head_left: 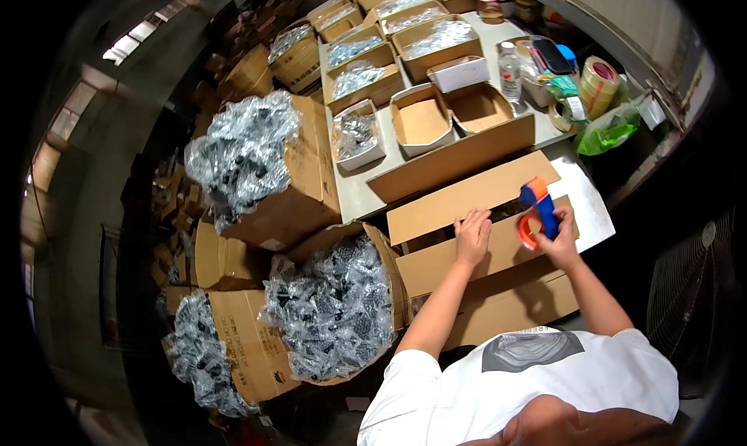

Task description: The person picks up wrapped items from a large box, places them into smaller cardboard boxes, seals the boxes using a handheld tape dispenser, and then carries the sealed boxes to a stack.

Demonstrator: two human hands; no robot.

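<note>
While the large carton on the table serves as the landmark here, everything else sits around it: far to its left, three open boxes brim with clear bagged dark parts, the nearest of them, a bag-filled box, just beside the carton's left end. Beyond the carton, further up the table, small open trays stand in rows, two of them bare inside. On the carton itself, the left hand lies flat with fingers spread, pressing the near flap down next to the centre seam; it grips nothing. To the right of that hand, over the seam's right end, the right hand is wrapped firmly round the handle of an orange and blue tape dispenser. The dispenser's long axis runs roughly up and away from the person, its blue handle rising to an orange tip that points toward the back of the table, with the roll at the low end near the flaps. Judging by the seam, the two flaps are folded nearly together but a dark gap shows between them and no tape is visible, so the closing looks done and the sealing not yet started. Beyond the carton's right end lie tape rolls and a green bag.
</note>
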